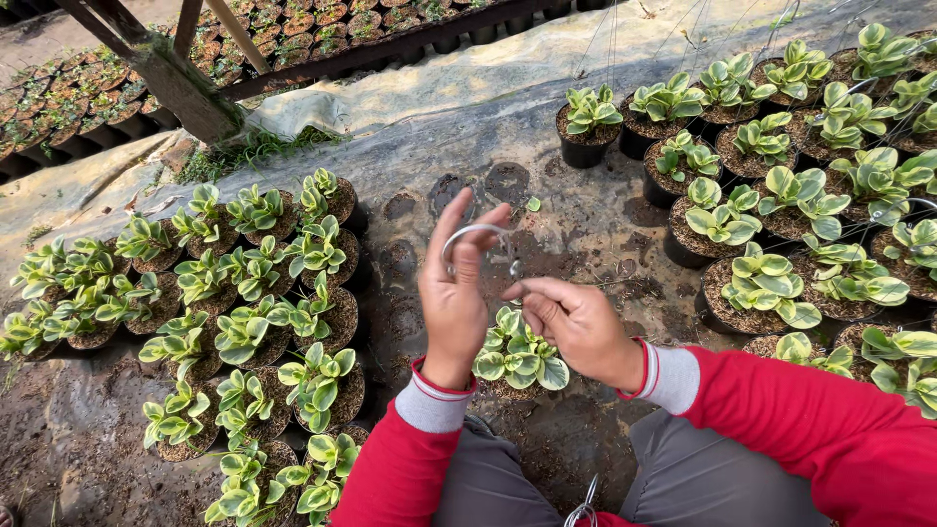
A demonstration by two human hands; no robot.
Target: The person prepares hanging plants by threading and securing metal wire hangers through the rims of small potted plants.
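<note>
1. A cluster of small potted plants [244, 312] with green and cream leaves stands on the ground at the left, pots touching one another.
2. The left hand [451, 293] is raised, fingers upright and spread. Its thumb and forefinger pinch a curved wire hoop [475, 234], which arches over the fingertips.
3. Just below and between the hands sits a single potted plant [517, 353] on the damp, dark ground sheet [586, 215].
4. The right hand [576, 327] is loosely curled, forefinger pointing toward the left hand; whether it holds the lower wire end I cannot tell.
5. Both sleeves are red with grey cuffs.
6. More wire hangers [584, 503] lie in the lap.
7. Larger black pots [781, 195] of the same plant crowd the right side.
</note>
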